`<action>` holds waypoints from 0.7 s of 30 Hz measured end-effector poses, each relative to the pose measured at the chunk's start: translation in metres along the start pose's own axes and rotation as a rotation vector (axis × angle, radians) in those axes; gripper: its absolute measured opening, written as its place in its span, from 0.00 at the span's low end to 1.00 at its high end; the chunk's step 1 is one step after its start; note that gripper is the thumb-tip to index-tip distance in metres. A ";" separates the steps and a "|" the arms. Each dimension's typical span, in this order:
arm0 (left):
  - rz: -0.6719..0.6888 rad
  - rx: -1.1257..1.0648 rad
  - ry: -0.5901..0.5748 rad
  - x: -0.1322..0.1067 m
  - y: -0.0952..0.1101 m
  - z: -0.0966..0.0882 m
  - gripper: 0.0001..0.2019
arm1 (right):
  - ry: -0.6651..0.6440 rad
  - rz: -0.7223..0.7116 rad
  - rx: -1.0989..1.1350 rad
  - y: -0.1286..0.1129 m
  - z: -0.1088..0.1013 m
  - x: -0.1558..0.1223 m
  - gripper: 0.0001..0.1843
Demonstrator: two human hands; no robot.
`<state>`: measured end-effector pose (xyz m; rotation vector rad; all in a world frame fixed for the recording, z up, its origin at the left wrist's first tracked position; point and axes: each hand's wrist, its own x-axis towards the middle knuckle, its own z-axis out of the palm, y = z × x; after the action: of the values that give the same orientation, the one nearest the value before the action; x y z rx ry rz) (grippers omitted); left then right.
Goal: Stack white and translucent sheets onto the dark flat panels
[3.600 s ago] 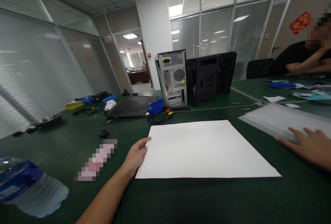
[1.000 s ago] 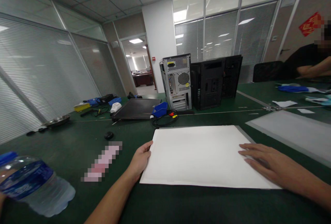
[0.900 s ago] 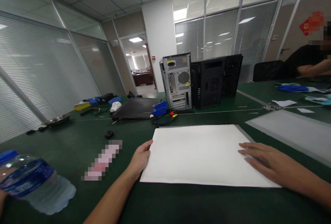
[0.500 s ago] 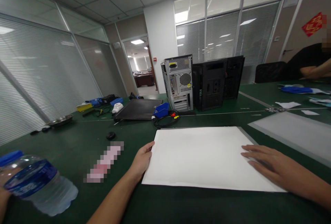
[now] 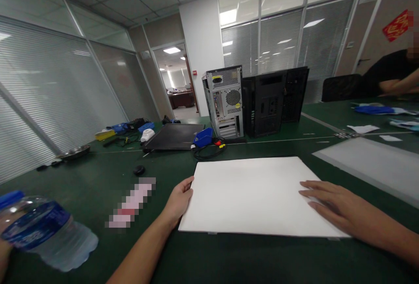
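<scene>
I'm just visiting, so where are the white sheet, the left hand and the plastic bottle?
White sheet [image 5: 248, 196], head view: middle of upper face.
Left hand [image 5: 178, 199], head view: back of the hand.
Plastic bottle [image 5: 47, 226], head view: blue label.

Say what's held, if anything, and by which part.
The left fingers hold the white sheet by its left edge; the right hand lies on it.

2 bare forearms [image 5: 144, 242] taper smoothly — the left hand [image 5: 178, 202] and right hand [image 5: 338, 203] bare too.
</scene>
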<state>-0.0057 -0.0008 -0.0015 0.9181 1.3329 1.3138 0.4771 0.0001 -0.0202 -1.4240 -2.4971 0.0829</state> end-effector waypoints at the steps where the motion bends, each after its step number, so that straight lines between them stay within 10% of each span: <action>1: -0.005 0.002 0.005 0.000 0.000 0.000 0.26 | 0.001 0.001 0.007 -0.001 -0.001 0.000 0.24; 15: -0.035 0.032 0.005 -0.003 0.002 -0.001 0.25 | -0.068 0.048 0.119 -0.012 -0.010 0.000 0.28; 21: -0.067 0.097 0.032 -0.006 0.007 0.001 0.24 | 0.162 0.224 -0.191 0.054 -0.023 -0.005 0.32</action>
<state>-0.0045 -0.0055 0.0060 0.9137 1.4505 1.2263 0.5304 0.0219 -0.0092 -1.7090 -2.2579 -0.2254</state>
